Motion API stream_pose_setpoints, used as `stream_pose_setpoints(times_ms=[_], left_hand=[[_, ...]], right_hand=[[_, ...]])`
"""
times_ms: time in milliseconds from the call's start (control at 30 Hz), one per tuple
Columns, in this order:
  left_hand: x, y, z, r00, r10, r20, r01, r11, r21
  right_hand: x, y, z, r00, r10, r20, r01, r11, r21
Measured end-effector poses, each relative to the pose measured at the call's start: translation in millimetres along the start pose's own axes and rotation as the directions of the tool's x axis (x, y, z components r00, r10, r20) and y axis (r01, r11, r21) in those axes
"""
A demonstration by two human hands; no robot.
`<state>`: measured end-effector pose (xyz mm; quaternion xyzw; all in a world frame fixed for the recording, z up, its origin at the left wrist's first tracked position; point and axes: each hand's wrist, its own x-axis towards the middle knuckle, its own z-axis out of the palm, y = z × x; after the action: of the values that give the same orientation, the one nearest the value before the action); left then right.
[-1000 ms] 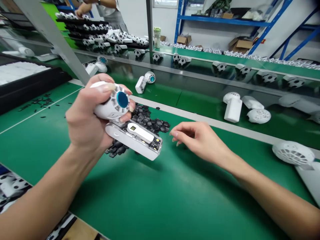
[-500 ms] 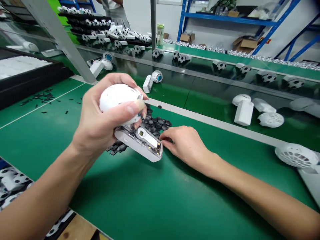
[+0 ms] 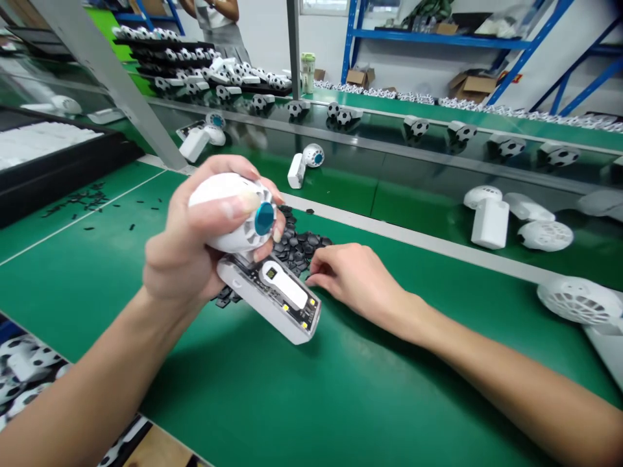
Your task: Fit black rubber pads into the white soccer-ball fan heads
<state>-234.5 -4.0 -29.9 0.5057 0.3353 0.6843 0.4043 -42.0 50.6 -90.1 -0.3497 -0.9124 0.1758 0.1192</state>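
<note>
My left hand [image 3: 195,240] grips a white handheld fan, its fingers wrapped around the round head [image 3: 219,191] with the blue hub [image 3: 264,218] facing up and right. The fan's flat handle [image 3: 270,295] sticks out below my hand, and its clear cover shows a circuit board and a white inner part. My right hand [image 3: 353,275] rests on the green mat with its fingertips at the edge of a heap of small black rubbery pieces [image 3: 302,250], which lies partly under the handle. Nothing shows between those fingers.
Several loose black pieces [image 3: 90,198] lie on the mat at left, by a black tray of white parts [image 3: 48,149]. White fan parts [image 3: 490,224] and a grille [image 3: 579,301] lie right. Football-patterned fans [image 3: 343,117] line the far belt, where a co-worker [image 3: 219,26] stands.
My right hand has moved left, from open mat to the heap's edge. The fan has rolled in my left hand, its blue hub hidden half a second ago and showing again now.
</note>
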Motion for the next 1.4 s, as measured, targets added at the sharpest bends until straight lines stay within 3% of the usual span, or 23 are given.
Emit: stream_pose_setpoints(times_ms=[33,67,133,167,200,233,267,333,467,567,600,633,700,767,867,1000,1067,1167,1333,1400], left_hand=[[-2,-2,0.9,1.000,-0.031,0.003,0.031,0.999,-0.013],[-4,-5,1.9,0.998,-0.067,-0.002,0.067,0.997,-0.022],[-10,-12,4.6,0.988,-0.152,-0.020,0.151,0.988,-0.029],[-14,-16,6.4,0.980,-0.195,-0.028,0.195,0.981,-0.025],[-17,-21,8.5,0.971,-0.238,-0.033,0.237,0.971,-0.018],[-21,-25,10.9,0.961,-0.275,-0.035,0.274,0.962,-0.012],[-24,-29,13.6,0.952,-0.303,-0.035,0.303,0.953,-0.009],[-29,-35,19.3,0.937,-0.347,-0.038,0.347,0.938,-0.012],[-33,-42,29.3,0.913,-0.402,-0.066,0.400,0.916,-0.041],[-35,-43,33.4,0.901,-0.429,-0.071,0.427,0.903,-0.037],[-36,-44,34.0,0.897,-0.435,-0.073,0.434,0.900,-0.035],[-37,-44,34.2,0.895,-0.441,-0.074,0.439,0.898,-0.034],[-37,-45,33.3,0.895,-0.440,-0.073,0.439,0.898,-0.025],[-36,-45,30.7,0.907,-0.417,-0.068,0.419,0.908,0.020],[-34,-47,25.0,0.906,-0.419,-0.053,0.422,0.900,0.104],[-34,-53,21.0,0.869,-0.491,-0.064,0.495,0.863,0.099],[-37,-58,23.0,0.862,-0.499,-0.087,0.506,0.856,0.103],[-44,-64,29.3,0.853,-0.508,-0.122,0.520,0.845,0.121],[-47,-65,36.3,0.778,-0.610,-0.150,0.620,0.784,0.035],[-47,-64,36.4,0.772,-0.616,-0.157,0.628,0.777,0.037]], right_hand=[[-6,5,-3,0.992,-0.080,-0.103,0.082,0.996,0.018],[-14,10,-7,0.947,-0.195,-0.254,0.204,0.979,0.011],[-32,17,-22,0.739,-0.447,-0.504,0.434,0.888,-0.152],[-41,18,-31,0.645,-0.536,-0.544,0.484,0.838,-0.252],[-51,17,-41,0.605,-0.602,-0.521,0.520,0.794,-0.314],[-60,15,-52,0.611,-0.637,-0.470,0.536,0.770,-0.346],[-67,12,-61,0.650,-0.646,-0.400,0.536,0.763,-0.361],[-79,6,-75,0.660,-0.678,-0.325,0.559,0.732,-0.390],[-82,3,-79,0.618,-0.708,-0.341,0.557,0.701,-0.446],[-74,7,-71,0.524,-0.712,-0.467,0.561,0.701,-0.440],[-70,8,-68,0.514,-0.687,-0.513,0.560,0.722,-0.406],[-67,8,-65,0.530,-0.644,-0.551,0.551,0.756,-0.354],[-62,8,-60,0.631,-0.512,-0.582,0.498,0.843,-0.202],[-57,6,-54,0.698,-0.378,-0.609,0.456,0.889,-0.029],[-52,4,-39,0.780,-0.187,-0.597,0.396,0.886,0.240],[-48,2,-15,0.891,-0.010,-0.454,0.268,0.818,0.509],[-47,2,-5,0.917,-0.001,-0.398,0.241,0.799,0.552],[-50,3,1,0.940,-0.046,-0.337,0.220,0.838,0.500],[-55,5,0,0.970,-0.031,-0.241,0.138,0.886,0.443],[-55,5,1,0.971,-0.026,-0.236,0.133,0.882,0.452]])
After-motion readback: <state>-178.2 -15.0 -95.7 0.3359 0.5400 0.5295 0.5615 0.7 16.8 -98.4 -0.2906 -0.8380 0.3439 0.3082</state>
